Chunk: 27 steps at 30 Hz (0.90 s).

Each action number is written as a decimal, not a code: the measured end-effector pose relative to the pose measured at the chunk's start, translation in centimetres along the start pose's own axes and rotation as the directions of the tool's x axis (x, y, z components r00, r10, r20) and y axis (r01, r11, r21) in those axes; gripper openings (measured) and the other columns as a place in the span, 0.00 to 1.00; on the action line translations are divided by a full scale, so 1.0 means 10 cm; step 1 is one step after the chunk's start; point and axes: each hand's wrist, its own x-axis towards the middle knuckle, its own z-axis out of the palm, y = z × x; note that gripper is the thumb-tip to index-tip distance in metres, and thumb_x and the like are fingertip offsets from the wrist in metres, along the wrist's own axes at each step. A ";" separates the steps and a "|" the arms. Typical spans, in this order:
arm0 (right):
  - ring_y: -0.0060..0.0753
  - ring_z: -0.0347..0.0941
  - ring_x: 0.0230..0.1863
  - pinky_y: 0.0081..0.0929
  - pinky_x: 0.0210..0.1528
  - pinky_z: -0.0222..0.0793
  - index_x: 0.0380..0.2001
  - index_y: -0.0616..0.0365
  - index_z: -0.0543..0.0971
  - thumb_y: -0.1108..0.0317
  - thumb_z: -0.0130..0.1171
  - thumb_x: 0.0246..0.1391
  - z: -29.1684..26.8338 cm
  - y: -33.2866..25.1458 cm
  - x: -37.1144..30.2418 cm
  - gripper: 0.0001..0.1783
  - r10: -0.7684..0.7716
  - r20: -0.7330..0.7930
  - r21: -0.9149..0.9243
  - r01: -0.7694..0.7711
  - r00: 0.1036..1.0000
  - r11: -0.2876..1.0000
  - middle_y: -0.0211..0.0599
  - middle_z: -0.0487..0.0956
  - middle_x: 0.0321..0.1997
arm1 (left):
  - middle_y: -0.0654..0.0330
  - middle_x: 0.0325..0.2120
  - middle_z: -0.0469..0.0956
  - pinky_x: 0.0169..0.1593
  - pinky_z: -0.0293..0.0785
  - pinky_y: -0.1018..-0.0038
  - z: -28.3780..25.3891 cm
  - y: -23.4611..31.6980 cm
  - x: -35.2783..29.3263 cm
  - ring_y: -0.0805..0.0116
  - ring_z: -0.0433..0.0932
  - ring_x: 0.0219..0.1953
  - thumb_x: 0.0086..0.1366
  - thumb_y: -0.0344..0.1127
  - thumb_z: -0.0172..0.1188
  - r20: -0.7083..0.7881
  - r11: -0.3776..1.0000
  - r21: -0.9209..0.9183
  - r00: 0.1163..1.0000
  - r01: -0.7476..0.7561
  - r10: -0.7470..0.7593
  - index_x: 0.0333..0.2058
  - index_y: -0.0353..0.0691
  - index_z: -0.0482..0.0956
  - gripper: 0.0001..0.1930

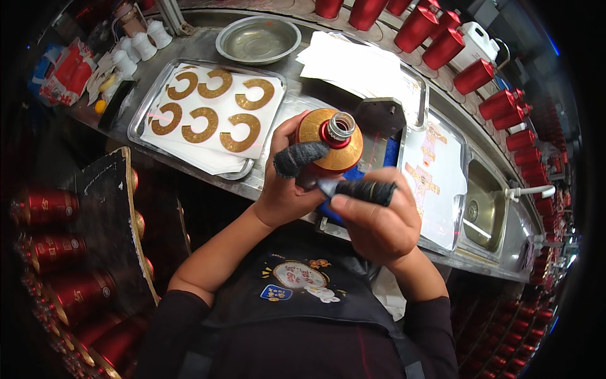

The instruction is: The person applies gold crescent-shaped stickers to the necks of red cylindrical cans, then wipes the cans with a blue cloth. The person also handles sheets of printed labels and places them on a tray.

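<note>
In front of my chest a red bottle (331, 129) with a gold shoulder and bare silver-coloured threaded neck tilts toward me. My left hand (278, 183) is wrapped around its left and near side; a black knitted finger cover on the thumb lies across the shoulder. My right hand (385, 218) is closed at the bottle's near lower side, thumb pressed against the index finger, which wears a black cover (369, 191). A blurred pale grey tip sticks out at its end, against the bottle; I cannot tell what it is.
A metal tray (134, 129) to the left bears white sheets with gold C-shaped decals (202, 125). Behind are a metal basin (259, 55) and white papers (350, 66). A dark block stands beyond the bottle, a sink (489, 202) at right. Red bottles (473, 76) line the back.
</note>
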 end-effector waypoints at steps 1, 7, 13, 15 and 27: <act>0.40 0.75 0.33 0.34 0.35 0.71 0.35 0.58 0.85 0.77 0.65 0.36 0.04 -0.01 0.01 0.16 -0.005 -0.030 -0.054 0.003 1.000 0.999 0.36 0.79 0.33 | 0.45 0.60 0.62 0.65 0.65 0.58 0.04 -0.01 0.00 0.46 0.68 0.62 0.48 0.36 0.78 -0.047 1.000 0.007 0.999 0.011 -0.010 0.59 0.44 0.66 0.40; 0.39 0.74 0.36 0.34 0.34 0.69 0.36 0.58 0.84 0.77 0.63 0.34 0.10 0.00 0.11 0.18 -0.033 -0.081 -0.002 0.033 0.996 0.999 0.34 0.78 0.33 | 0.48 0.57 0.67 0.66 0.64 0.58 0.00 -0.05 0.01 0.56 0.68 0.62 0.45 0.39 0.80 -0.025 0.990 -0.033 0.990 0.140 -0.141 0.60 0.36 0.61 0.47; 0.33 0.76 0.27 0.27 0.32 0.72 0.38 0.58 0.84 0.80 0.76 0.37 -0.08 -0.07 -0.01 0.20 0.146 0.035 0.198 -0.150 0.989 0.969 0.34 0.78 0.28 | 0.52 0.58 0.69 0.66 0.64 0.63 -0.28 0.03 0.17 0.57 0.69 0.62 0.42 0.39 0.82 0.219 0.958 0.104 0.933 0.268 -0.285 0.65 0.37 0.56 0.54; 0.20 0.75 0.33 0.16 0.39 0.72 0.43 0.61 0.82 0.80 0.70 0.47 -0.20 -0.02 -0.11 0.17 0.608 0.053 0.491 -0.551 0.792 0.674 0.30 0.80 0.33 | 0.51 0.58 0.68 0.63 0.68 0.63 -0.30 0.08 0.26 0.58 0.70 0.61 0.42 0.40 0.82 0.263 0.956 0.159 0.923 0.245 -0.281 0.64 0.37 0.58 0.54; 0.36 0.70 0.24 0.32 0.26 0.68 0.68 0.62 0.65 0.58 0.80 0.34 -0.37 -0.20 -1.08 0.56 0.624 0.078 -0.214 -0.599 0.777 0.772 0.41 0.75 0.30 | 0.47 0.50 0.75 0.54 0.77 0.66 0.32 0.46 0.85 0.60 0.78 0.52 0.45 0.49 0.81 0.416 0.739 -0.081 0.696 0.669 -0.585 0.57 0.31 0.59 0.50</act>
